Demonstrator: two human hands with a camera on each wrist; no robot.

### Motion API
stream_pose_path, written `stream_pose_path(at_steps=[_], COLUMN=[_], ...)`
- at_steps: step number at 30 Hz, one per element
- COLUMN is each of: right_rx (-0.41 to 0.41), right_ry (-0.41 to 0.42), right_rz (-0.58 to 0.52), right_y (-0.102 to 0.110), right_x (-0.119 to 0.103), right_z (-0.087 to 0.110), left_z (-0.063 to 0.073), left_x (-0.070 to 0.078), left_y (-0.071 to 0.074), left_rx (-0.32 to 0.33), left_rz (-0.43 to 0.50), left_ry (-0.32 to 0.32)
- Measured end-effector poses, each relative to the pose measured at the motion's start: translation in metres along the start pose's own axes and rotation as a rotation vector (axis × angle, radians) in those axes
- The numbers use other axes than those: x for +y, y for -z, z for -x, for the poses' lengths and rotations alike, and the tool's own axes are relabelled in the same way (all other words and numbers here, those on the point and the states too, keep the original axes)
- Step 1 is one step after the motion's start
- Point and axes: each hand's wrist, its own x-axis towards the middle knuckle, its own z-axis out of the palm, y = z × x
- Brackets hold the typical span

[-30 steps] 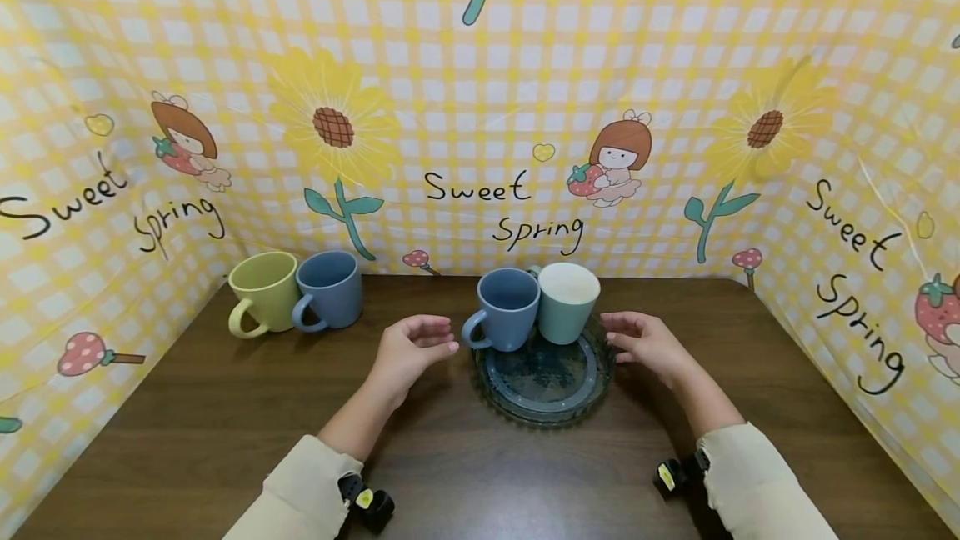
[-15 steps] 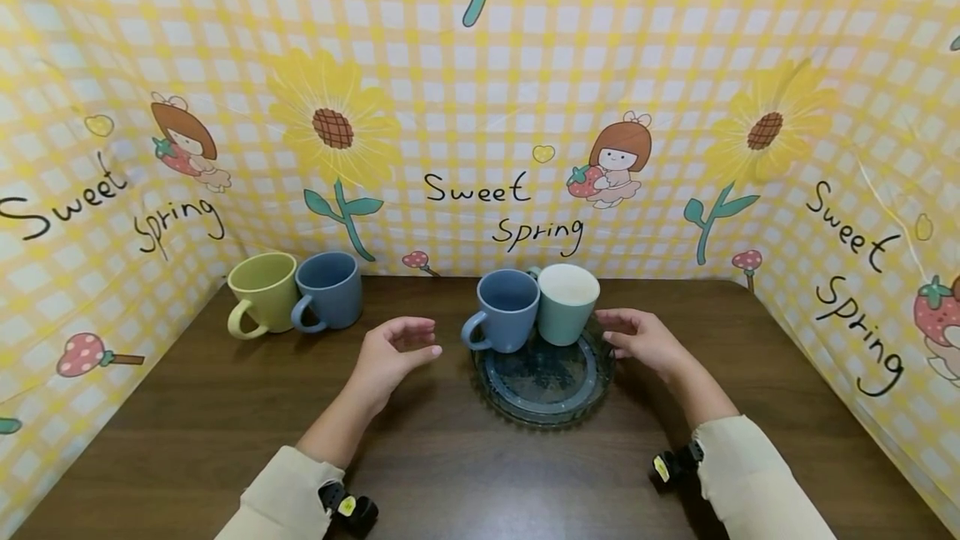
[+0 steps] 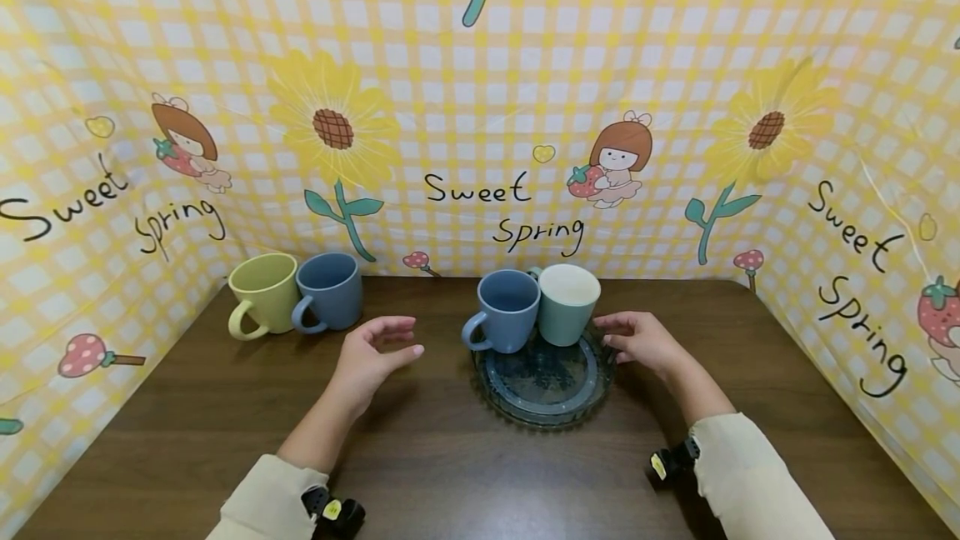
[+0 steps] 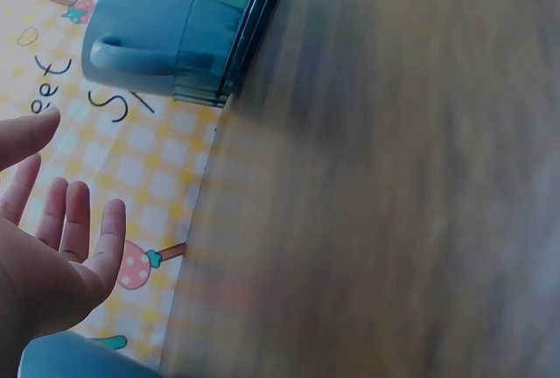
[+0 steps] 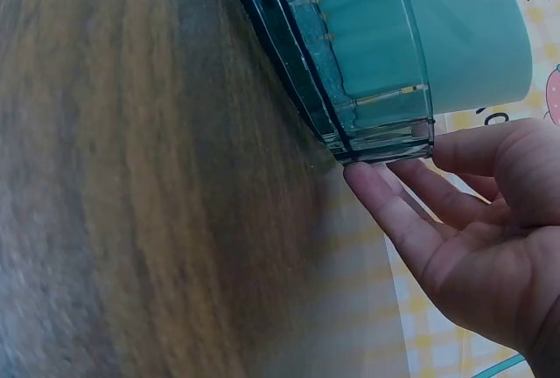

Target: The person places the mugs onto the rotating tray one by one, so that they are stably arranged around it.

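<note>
A round, see-through dark tray [image 3: 543, 394] with a ribbed rim stands on the table. On its back part, a blue mug [image 3: 507, 311] and a mint-green mug [image 3: 567, 307] stand upright side by side. My right hand [image 3: 645, 344] is at the tray's right side; in the right wrist view its fingertips [image 5: 367, 181] touch or nearly touch the clear wall. My left hand [image 3: 367, 361] is apart from the tray, over the table, with loosely spread fingers and nothing held. It is nearest to a second blue mug [image 3: 330, 290], which stands beside a yellow-green mug [image 3: 264, 294] at the back left.
The brown wooden table [image 3: 480, 482] has a yellow checked cloth [image 3: 465, 107] behind it and on both sides. Both left-hand mugs are near the back cloth, their handles facing forward and left.
My left hand has moved left, away from the tray and toward the second blue mug. The right hand has barely moved. Tray and mugs stand where they were.
</note>
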Motion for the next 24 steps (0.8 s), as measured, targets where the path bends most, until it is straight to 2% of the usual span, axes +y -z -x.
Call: stream_pose_path(at_steps=[9,17,24], right_rx=[0.02,0.022,0.023], right_ry=[-0.004,0.024,0.012], right_rz=[-0.032,-0.073,-0.116], right_y=[-0.002,-0.002,-0.003], right_x=[0.003,0.006,0.008], right_z=[0.001,0.005,0.008], left_z=[0.001,0.003,0.005], left_x=[-0.001,0.003,0.0], left_y=[0.012,0.024,0.028], left_rx=[0.024,0.047,0.079], left_rz=[0.002,-0.008,-0.023], left_ry=[-0.017,-0.03,-0.029])
